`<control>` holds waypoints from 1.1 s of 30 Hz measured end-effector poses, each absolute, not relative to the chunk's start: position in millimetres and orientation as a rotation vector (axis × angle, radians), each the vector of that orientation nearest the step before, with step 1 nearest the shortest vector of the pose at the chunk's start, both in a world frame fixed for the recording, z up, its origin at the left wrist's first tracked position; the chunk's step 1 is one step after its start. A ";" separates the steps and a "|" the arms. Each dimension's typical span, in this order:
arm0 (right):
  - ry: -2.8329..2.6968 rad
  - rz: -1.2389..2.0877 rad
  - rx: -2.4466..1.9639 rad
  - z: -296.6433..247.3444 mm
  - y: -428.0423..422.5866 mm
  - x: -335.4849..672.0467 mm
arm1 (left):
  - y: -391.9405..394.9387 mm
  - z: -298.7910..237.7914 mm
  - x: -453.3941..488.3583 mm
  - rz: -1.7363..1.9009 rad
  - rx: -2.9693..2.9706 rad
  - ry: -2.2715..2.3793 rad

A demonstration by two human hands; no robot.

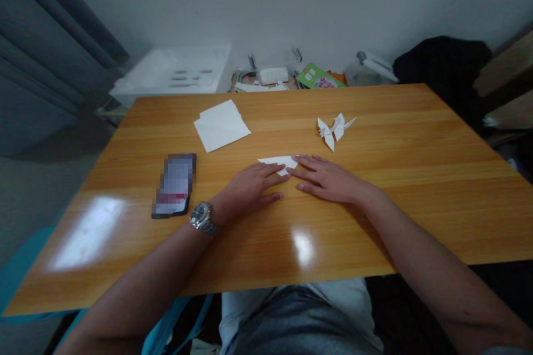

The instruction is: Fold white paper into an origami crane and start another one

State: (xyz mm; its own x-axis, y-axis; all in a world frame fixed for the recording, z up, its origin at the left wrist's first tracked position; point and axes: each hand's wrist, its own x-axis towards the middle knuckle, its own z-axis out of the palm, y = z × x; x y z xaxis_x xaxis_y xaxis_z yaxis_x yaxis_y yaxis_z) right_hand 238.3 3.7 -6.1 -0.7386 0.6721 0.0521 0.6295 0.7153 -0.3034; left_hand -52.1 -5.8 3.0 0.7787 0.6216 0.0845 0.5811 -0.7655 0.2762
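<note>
A small folded piece of white paper point(278, 161) lies on the wooden table, its long straight edge facing away from me. My left hand point(250, 186) rests flat on its near left part, fingers stretched out, with a metal watch on the wrist. From the other side my right hand point(322, 177) presses on the paper's right end, fingers spread. The fingertips of both hands almost meet over the paper and cover part of it. Beyond my right hand sit folded white paper cranes point(333, 130), close together; I cannot tell exactly how many.
White paper sheets point(222, 126) lie stacked at the back left. A phone point(174, 186) with a blurred screen is left of my left hand. Behind the wooden table point(375, 105) stand a white tub point(179, 72), a green booklet point(318, 76) and a dark cloth heap point(441, 61).
</note>
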 end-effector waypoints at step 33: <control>-2.472 0.436 -0.937 -8.9 7.5 218.4 | -3.0 -3.1 -39.6 0.509 2.794 0.986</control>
State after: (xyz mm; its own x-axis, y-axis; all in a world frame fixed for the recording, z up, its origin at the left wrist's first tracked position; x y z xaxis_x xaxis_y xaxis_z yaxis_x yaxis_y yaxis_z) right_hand 218.4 7.5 -8.9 -0.6630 0.6843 0.3037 0.5389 0.7178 -0.4409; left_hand -39.6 -3.0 -3.1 0.7286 0.6298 0.2693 0.5843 -0.7766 0.2356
